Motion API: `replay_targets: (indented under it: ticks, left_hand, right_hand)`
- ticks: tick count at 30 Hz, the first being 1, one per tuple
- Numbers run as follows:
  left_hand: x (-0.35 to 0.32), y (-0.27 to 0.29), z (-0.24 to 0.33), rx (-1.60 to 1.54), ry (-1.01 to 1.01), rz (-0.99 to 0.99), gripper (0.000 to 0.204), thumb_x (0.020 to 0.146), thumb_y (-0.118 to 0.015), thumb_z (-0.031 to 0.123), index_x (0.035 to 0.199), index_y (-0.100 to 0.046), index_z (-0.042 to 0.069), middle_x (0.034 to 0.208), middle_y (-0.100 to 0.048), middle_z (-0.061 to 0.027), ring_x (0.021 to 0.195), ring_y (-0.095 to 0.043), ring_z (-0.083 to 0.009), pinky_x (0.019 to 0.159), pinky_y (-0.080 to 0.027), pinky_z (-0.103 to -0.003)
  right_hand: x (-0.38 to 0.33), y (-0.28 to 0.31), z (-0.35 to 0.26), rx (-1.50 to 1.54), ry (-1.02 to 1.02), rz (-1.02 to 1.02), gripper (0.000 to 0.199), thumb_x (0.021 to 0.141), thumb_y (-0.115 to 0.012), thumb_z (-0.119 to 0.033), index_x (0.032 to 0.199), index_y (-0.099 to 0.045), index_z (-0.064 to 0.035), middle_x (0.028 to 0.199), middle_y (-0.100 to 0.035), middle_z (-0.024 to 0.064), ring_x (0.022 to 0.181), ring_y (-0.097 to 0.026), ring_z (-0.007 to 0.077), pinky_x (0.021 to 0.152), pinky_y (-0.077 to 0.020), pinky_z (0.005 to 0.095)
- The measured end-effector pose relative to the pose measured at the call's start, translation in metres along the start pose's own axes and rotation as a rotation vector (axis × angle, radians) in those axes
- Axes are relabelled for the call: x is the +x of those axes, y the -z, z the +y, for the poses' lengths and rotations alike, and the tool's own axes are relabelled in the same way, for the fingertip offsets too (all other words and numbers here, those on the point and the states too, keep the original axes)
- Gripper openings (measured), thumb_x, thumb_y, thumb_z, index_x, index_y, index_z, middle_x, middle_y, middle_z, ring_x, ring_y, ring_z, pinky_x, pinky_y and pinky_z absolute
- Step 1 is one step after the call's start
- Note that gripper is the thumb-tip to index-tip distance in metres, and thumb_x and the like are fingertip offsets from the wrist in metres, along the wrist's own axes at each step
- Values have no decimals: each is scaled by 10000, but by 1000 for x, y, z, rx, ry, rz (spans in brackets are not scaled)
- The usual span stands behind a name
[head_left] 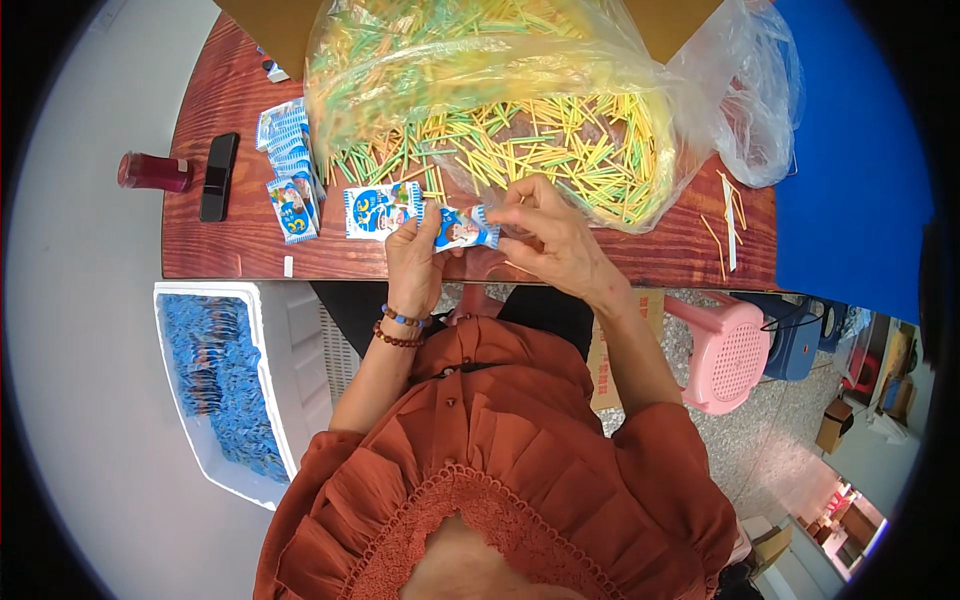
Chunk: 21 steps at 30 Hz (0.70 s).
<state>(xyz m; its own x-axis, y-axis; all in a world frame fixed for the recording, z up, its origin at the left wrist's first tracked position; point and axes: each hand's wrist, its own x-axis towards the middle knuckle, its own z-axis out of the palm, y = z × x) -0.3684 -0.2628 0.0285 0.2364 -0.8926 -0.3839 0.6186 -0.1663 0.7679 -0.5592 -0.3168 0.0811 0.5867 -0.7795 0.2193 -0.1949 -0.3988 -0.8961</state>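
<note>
A small blue-and-white printed packet (462,230) is held level between my two hands, just over the table's near edge. My left hand (414,262) is closed on its left end, with the thumb on top. The fingers of my right hand (552,238) pinch at its right end; whether anything else is between them is hidden. A matching packet (375,210) lies flat on the table by my left hand. Beyond my hands, a large clear plastic bag (480,65) spreads open, full of thin yellow and green sticks (540,150).
Left of the bag, several packets (287,135) overlap in a row. Farther left lie a black phone (218,178) and a red-filled jar (155,172). Loose sticks (714,245) are at right. Below the table stand a white foam box (285,350) of blue packets and a pink stool (722,355).
</note>
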Motion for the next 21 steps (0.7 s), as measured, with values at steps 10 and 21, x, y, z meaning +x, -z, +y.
replay_targets:
  ticks: [10,21]
  left_hand:
    - [1,-3,4,100,85,-97,319,979,-522,287,852,-633,16,775,-656,-79,605,-560,-149,589,-466,-277]
    - [1,-3,8,212,-52,-16,306,980,-525,280,813,-632,47,730,-649,-37,572,-553,-78,493,-406,-198]
  right_hand:
    - [11,5,21,-227,102,-225,220,793,-710,-180,975,-681,-60,975,-615,88,795,-613,262,668,-476,353]
    - [54,63,70,-433,-65,257,362,813,-682,-326,993,-675,-11,942,-642,142,874,-619,280,761,-487,332]
